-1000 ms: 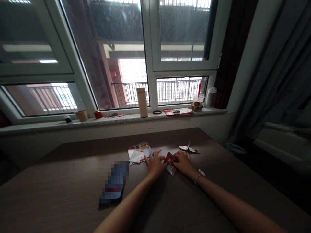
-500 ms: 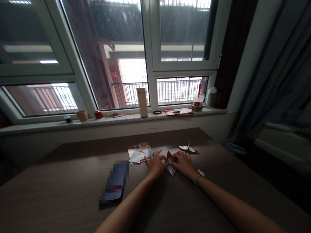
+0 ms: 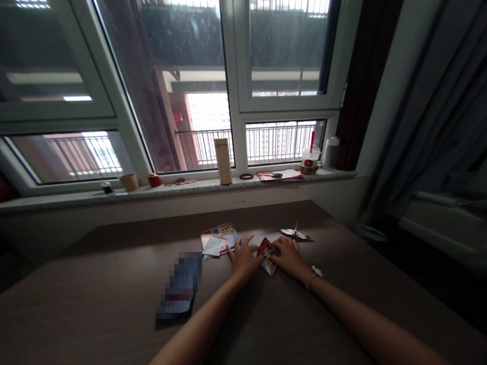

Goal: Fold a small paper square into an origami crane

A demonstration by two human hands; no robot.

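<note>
A small folded paper (image 3: 268,265), patterned in red, white and yellow, lies on the brown table between my two hands. My left hand (image 3: 244,258) pinches its left side with thumb and forefinger, the other fingers spread beside the paper stack. My right hand (image 3: 289,256) has its fingers bent on the paper's right side, and a light bracelet is on that wrist. Just beyond the right hand sits a folded paper crane (image 3: 296,233) with wings spread. Sheets of printed paper (image 3: 216,243) are piled at the left hand's fingertips.
A pixelated dark phone-like object (image 3: 180,286) lies left of my left forearm. On the window sill (image 3: 194,188) stand a beige bottle (image 3: 223,162), a paper cup (image 3: 129,182), a red item, a drink cup with a red straw (image 3: 310,157) and scissors on papers.
My right hand has shifted very slightly, and a little more of the folded paper's red upper part shows between the hands. My left hand stays almost still.
</note>
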